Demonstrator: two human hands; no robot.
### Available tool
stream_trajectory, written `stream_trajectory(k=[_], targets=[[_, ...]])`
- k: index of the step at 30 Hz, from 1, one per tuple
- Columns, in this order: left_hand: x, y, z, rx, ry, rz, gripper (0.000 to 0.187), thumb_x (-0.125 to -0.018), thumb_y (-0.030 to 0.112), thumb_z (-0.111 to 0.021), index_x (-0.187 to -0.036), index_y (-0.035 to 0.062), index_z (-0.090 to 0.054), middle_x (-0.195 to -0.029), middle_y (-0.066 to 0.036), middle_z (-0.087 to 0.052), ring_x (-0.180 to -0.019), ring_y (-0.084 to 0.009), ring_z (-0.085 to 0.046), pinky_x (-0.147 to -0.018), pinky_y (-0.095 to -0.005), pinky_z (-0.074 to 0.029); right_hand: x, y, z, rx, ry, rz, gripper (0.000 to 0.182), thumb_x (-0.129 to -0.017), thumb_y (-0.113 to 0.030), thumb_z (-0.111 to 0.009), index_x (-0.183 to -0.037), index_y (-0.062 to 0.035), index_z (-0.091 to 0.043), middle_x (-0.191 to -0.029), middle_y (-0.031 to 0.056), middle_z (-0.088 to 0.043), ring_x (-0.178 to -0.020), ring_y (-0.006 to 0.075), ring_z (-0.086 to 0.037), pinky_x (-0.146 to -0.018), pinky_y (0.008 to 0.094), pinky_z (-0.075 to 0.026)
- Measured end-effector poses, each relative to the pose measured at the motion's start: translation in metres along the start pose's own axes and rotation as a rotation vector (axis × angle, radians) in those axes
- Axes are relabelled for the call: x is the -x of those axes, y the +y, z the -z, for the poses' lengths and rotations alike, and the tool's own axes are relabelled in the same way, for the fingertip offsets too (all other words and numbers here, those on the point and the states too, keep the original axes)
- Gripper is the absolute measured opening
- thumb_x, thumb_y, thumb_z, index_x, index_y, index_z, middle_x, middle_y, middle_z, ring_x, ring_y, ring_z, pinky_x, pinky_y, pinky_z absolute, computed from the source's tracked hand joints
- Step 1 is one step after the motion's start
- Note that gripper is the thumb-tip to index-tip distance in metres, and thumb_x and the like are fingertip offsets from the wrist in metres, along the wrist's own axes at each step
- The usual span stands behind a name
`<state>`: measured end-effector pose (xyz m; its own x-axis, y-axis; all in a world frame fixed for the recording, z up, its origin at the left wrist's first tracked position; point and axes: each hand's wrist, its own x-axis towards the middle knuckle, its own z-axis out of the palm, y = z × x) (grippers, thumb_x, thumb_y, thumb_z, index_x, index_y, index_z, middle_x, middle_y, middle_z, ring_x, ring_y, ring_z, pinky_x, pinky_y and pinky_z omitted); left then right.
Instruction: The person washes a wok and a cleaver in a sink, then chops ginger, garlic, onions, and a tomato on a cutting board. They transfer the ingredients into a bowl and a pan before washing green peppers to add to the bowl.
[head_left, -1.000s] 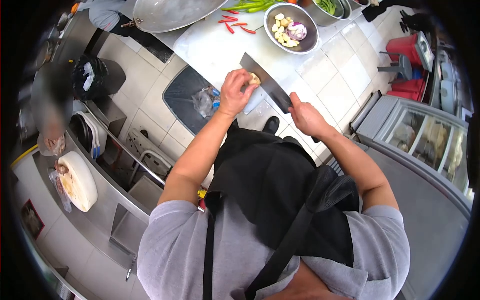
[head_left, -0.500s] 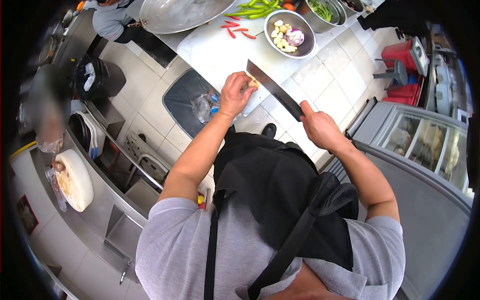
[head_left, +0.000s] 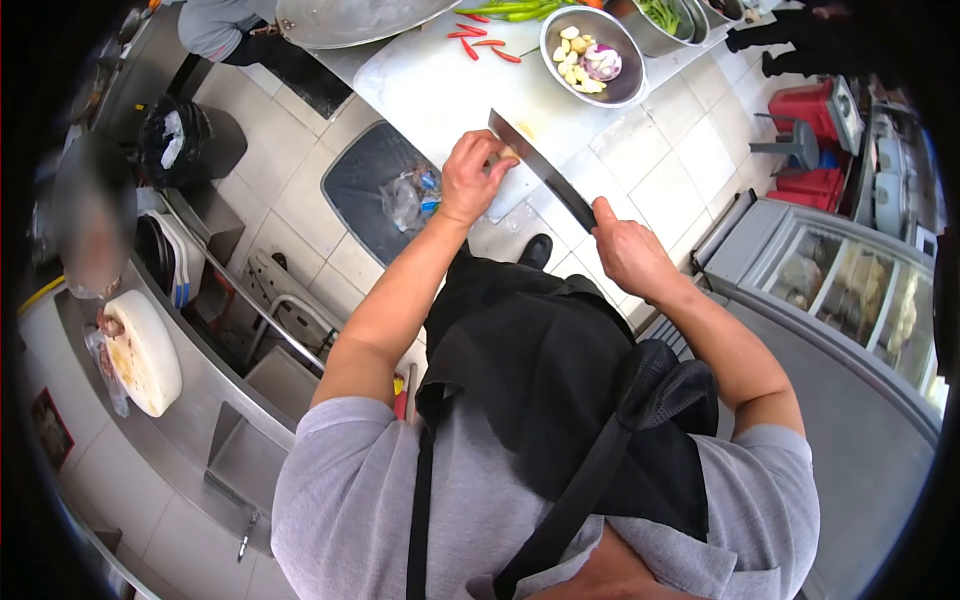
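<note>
In my right hand (head_left: 632, 247) is the handle of a large knife (head_left: 545, 172), its blade slanting up and left over the white cutting board (head_left: 430, 95). My left hand (head_left: 474, 178) pinches a small pale piece (head_left: 509, 156), perhaps ginger, against the blade near its tip. A thin yellowish bit (head_left: 527, 129) lies on the board just beyond the blade. Beyond the knife, a metal bowl (head_left: 633, 88) holds peeled garlic cloves (head_left: 571, 60) and a purple onion (head_left: 602, 62). Several red chilies (head_left: 489, 43) are scattered on the board.
Green peppers (head_left: 530, 10) and a pot of cut greens (head_left: 661, 15) stand at the back, beside a large metal pan (head_left: 360, 20). A grey bin (head_left: 362, 190) is under the board's left side. One person (head_left: 215, 30) is at the upper left, another (head_left: 98, 215) at the left.
The view has shifted slightly, with the bowl and chilies now further right. A thin yellowish bit now shows beyond the blade, and less of the pale piece is visible at my left fingers.
</note>
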<state>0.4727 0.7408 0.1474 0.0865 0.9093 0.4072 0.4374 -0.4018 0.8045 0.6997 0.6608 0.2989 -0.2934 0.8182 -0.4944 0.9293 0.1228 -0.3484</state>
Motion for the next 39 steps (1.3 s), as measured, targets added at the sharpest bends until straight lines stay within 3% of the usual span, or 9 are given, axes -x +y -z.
stream_trajectory(k=[12, 15, 19, 23, 25, 28, 30, 33, 39], targets=[[0.010, 0.002, -0.003, 0.008, -0.023, 0.062, 0.029, -0.073, 0.012, -0.086, -0.095, 0.0024, -0.069, -0.104, -0.010, -0.064, -0.081, -0.0229, -0.066, -0.064, -0.0332, -0.057, -0.048, 0.006, -0.027, -0.074, 0.019, 0.010, 0.025, -0.092, -0.002, -0.047, -0.115, 0.0020, -0.038, -0.076, 0.0284, -0.065, -0.075, 0.0485, -0.064, -0.066, 0.0558, -0.049], [0.003, 0.004, -0.009, -0.088, -0.020, 0.020, 0.044, -0.068, 0.016, -0.089, -0.102, 0.0042, -0.065, -0.110, -0.014, -0.058, -0.103, -0.0324, -0.059, -0.086, -0.0406, -0.054, -0.056, 0.029, -0.023, -0.222, 0.025, 0.102, 0.029, -0.097, -0.009, -0.049, -0.122, 0.0003, -0.039, -0.084, 0.0297, -0.065, -0.082, 0.0484, -0.064, -0.074, 0.0558, -0.048], [-0.005, 0.002, -0.013, -0.241, -0.069, -0.045, 0.054, -0.067, 0.012, -0.088, -0.113, 0.0054, -0.060, -0.108, -0.013, -0.060, -0.102, -0.0322, -0.061, -0.086, -0.0414, -0.053, -0.052, 0.058, -0.002, -0.452, 0.084, 0.223, 0.027, -0.098, -0.013, -0.053, -0.122, -0.0027, -0.044, -0.090, 0.0306, -0.064, -0.080, 0.0480, -0.063, -0.074, 0.0528, -0.049], [-0.024, -0.002, 0.008, -0.297, 0.072, 0.143, 0.049, -0.068, 0.010, -0.087, -0.109, 0.0063, -0.061, -0.103, -0.012, -0.062, -0.094, -0.0311, -0.063, -0.085, -0.0405, -0.053, 0.013, 0.075, 0.055, -0.852, 0.055, 0.056, 0.031, -0.099, -0.014, -0.055, -0.128, -0.0042, -0.050, -0.084, 0.0116, -0.062, -0.059, 0.0209, -0.060, -0.055, 0.0315, -0.047], [-0.042, -0.023, 0.022, -0.401, 0.008, 0.201, 0.051, -0.069, 0.014, -0.087, -0.112, 0.0079, -0.062, -0.107, -0.012, -0.062, -0.097, -0.0314, -0.063, -0.086, -0.0413, -0.053, 0.047, 0.102, 0.060, -1.054, 0.096, 0.211, 0.045, -0.096, -0.020, -0.062, -0.134, -0.0039, -0.045, -0.085, 0.0065, -0.059, -0.056, 0.0118, -0.057, -0.049, 0.0255, -0.044], [-0.064, 0.003, 0.024, -0.539, -0.160, 0.204, 0.055, -0.072, 0.022, -0.086, -0.121, 0.0124, -0.063, -0.119, -0.011, -0.060, -0.111, -0.0315, -0.059, -0.096, -0.0453, -0.049, 0.089, 0.153, 0.028, -1.450, -0.159, 0.221, 0.067, -0.091, -0.032, -0.070, -0.139, -0.0044, -0.031, -0.080, 0.0117, -0.059, -0.049, 0.0153, -0.055, -0.046, 0.0292, -0.047], [-0.064, 0.021, 0.014, -0.644, -0.246, 0.110, 0.056, -0.075, 0.027, -0.085, -0.125, 0.0155, -0.063, -0.127, -0.010, -0.059, -0.121, -0.0315, -0.056, -0.104, -0.0482, -0.046, 0.117, 0.163, 0.012, -1.602, -0.225, 0.088, 0.056, -0.094, -0.023, -0.066, -0.137, -0.0075, -0.034, -0.062, 0.0067, -0.052, -0.042, 0.0143, -0.050, -0.040, 0.0282, -0.042], [-0.045, 0.022, -0.007, -0.689, -0.605, -0.103, 0.038, -0.089, 0.030, -0.071, -0.127, 0.0314, -0.066, -0.148, -0.001, -0.048, -0.145, -0.0325, -0.034, -0.116, -0.0705, -0.019, 0.137, 0.186, -0.015, -1.659, -0.183, -0.221, 0.057, -0.096, -0.012, -0.061, -0.145, -0.0136, -0.034, -0.059, 0.0015, -0.042, -0.040, 0.0107, -0.042, -0.039, 0.0251, -0.037], [-0.067, -0.003, 0.000, -0.834, -0.257, 0.017, 0.043, -0.088, 0.020, -0.070, -0.130, 0.0275, -0.064, -0.144, -0.006, -0.050, -0.140, -0.0335, -0.040, -0.112, -0.0678, -0.027, 0.127, 0.198, -0.039, -1.612, -0.333, -0.257, 0.070, -0.096, -0.006, -0.057, -0.156, -0.0194, -0.025, -0.062, 0.0001, -0.039, -0.042, 0.0100, -0.039, -0.041, 0.0250, -0.037]])
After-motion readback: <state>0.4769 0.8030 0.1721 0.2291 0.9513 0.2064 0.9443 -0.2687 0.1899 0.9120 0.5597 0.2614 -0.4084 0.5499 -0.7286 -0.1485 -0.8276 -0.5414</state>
